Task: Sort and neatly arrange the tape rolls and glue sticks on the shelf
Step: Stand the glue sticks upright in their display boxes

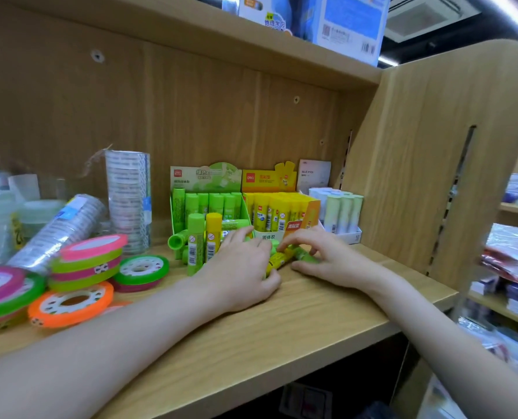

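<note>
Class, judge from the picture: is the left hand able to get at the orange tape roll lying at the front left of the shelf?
Probably yes. The orange tape roll lies at the shelf's front with nothing over it, close beside the left forearm. The left hand would have to leave the loose glue sticks and draw back.

Tape rolls are lying toward the shelf's left end; glue stick boxes are standing rightward, against its back.
</note>
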### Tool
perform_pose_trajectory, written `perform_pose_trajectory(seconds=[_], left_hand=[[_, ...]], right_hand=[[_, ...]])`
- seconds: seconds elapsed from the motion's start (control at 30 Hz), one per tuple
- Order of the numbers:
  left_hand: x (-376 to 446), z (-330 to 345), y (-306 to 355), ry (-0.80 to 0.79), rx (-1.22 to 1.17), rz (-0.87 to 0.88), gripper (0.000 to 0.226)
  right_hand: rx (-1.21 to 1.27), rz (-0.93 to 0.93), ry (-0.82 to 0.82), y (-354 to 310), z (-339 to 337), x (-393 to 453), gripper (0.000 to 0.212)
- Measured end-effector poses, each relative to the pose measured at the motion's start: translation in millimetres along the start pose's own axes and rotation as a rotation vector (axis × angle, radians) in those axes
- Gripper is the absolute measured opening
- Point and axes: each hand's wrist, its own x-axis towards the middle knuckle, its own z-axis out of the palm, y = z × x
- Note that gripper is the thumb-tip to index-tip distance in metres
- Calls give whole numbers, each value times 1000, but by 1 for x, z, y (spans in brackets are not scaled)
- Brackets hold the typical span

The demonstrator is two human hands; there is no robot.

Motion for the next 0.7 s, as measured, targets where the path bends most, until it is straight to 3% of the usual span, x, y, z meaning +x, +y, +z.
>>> perform_pose_trajectory(seconds=[0.13,0.23,0.33,0.4,0.53,0.63,0.7], left_hand=[[0,0,0,0,2,-4,49],[-1,-1,1,4,-7,-16,47],[-1,-1,1,-5,20,-14,54],[-1,-1,0,-10,35,-11,54],[-1,0,-1,-12,39,-10,50],[0,0,-1,-7,56,-7,49],[0,1,-1,1,65,-2,49]], right_hand=[[-69,-38,32,-1,1,0,23],[257,20,139,0,-9,-2,24],[705,171,384,-2,-21,2,15],[856,234,522,-4,-26,13,15],[498,211,655,-10,-32,49,28],[44,115,539,-13,-25,73,25],[-124,95,444,-12,-18,83,24]])
